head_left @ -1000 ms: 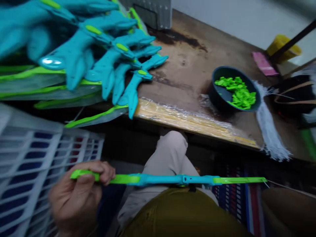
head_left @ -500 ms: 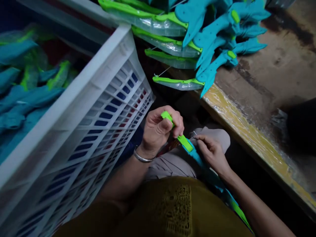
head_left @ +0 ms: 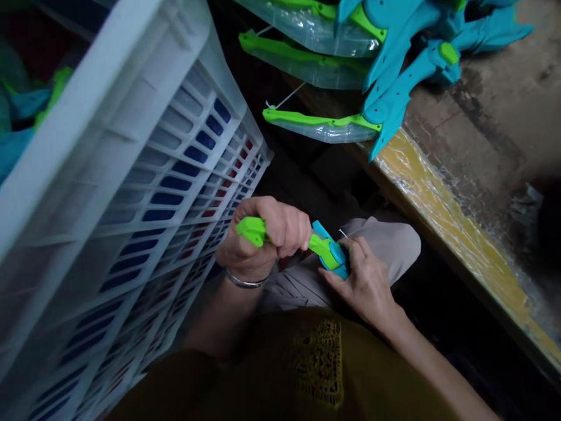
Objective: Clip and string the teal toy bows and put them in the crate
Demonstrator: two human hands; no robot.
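My left hand (head_left: 280, 231) is wrapped round the bright green limb of a toy bow (head_left: 323, 248), and the limb's end pokes out past the thumb. My right hand (head_left: 367, 278) closes on the bow's blue body beside the joint where green meets blue. A short white string end (head_left: 343, 233) sticks up by the right fingertips. The bow is over my lap; much of its body is hidden behind my right hand.
To the left stands a tall white slatted crate (head_left: 131, 158) holding more blue and green pieces. Several similar toy bows (head_left: 324, 126) lie on the worn table (head_left: 504, 117), their limbs overhanging its edge. Shiny clear film covers the yellow table edge (head_left: 456, 228).
My left hand has moved left and wraps more of the green limb. The bow has turned in my hands. My right hand has shifted from pinching the string to gripping the blue body.
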